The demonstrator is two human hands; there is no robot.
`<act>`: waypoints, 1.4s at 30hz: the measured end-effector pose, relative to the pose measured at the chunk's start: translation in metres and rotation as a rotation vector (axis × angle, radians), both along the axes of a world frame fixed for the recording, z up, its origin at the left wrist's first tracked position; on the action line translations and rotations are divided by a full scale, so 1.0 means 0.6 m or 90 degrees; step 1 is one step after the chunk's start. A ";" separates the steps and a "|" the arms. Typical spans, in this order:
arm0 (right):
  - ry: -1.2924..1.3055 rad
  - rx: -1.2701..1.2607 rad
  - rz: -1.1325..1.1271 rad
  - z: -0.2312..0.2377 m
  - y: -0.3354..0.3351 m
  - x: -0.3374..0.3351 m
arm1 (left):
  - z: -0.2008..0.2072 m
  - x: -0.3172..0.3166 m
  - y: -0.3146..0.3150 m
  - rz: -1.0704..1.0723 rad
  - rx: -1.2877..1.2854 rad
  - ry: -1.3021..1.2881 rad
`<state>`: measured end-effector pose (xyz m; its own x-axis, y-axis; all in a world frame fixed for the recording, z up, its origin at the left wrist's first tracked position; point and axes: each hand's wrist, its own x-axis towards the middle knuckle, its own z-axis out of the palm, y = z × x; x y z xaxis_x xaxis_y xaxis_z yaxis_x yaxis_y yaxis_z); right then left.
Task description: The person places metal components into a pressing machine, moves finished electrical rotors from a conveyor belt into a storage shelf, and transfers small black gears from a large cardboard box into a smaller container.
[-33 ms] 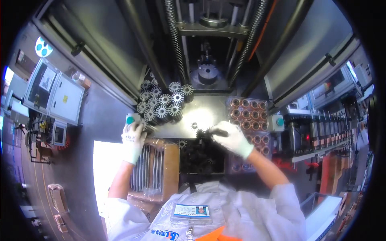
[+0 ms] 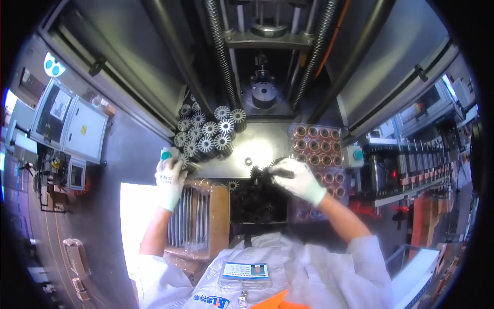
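Observation:
My white-gloved left hand point(image 2: 171, 177) rests by the green push button point(image 2: 165, 154) on its box, fingers slightly bent, holding nothing that I can see. Beside it stands a cluster of slotted metal cores point(image 2: 206, 143) with toothed end faces. My right hand point(image 2: 298, 179), also gloved, has its fingers curled around a dark piece, apparently a toothed core point(image 2: 282, 172), mostly hidden by the glove. Just left of it are dark toothed pieces point(image 2: 255, 172) at the near edge of the bright metal plate point(image 2: 242, 141). A small toothed disc point(image 2: 248, 161) lies on that plate.
Clear trays of copper-coloured rings point(image 2: 314, 146) sit at right, beside a second green button point(image 2: 358, 155). A dark bin point(image 2: 257, 208) and a cardboard box point(image 2: 218, 216) of metal plates are near my body. The press point(image 2: 264, 95) with its rods stands ahead.
The picture has shifted very slightly. My right fingers have curled in a little over the dark piece; my left hand stays by the button box.

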<state>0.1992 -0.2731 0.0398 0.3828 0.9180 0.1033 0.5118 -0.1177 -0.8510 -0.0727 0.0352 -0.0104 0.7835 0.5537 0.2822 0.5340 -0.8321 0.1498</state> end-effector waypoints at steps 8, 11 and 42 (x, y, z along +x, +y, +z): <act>0.334 0.010 -0.054 -0.006 -0.034 0.018 | 0.015 0.016 -0.009 -0.123 0.080 0.039; 0.359 0.099 -0.091 0.023 0.012 0.052 | 0.033 0.007 -0.031 -0.100 0.015 0.028; -0.262 -0.176 0.097 -0.112 0.160 0.065 | 0.193 0.529 -0.029 -0.310 -0.156 -0.364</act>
<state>0.2383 -0.1773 -0.0274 0.2220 0.9743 -0.0372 0.8266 -0.2084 -0.5228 0.2448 0.0178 0.1057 0.7246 0.2836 0.6282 -0.0976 -0.8600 0.5009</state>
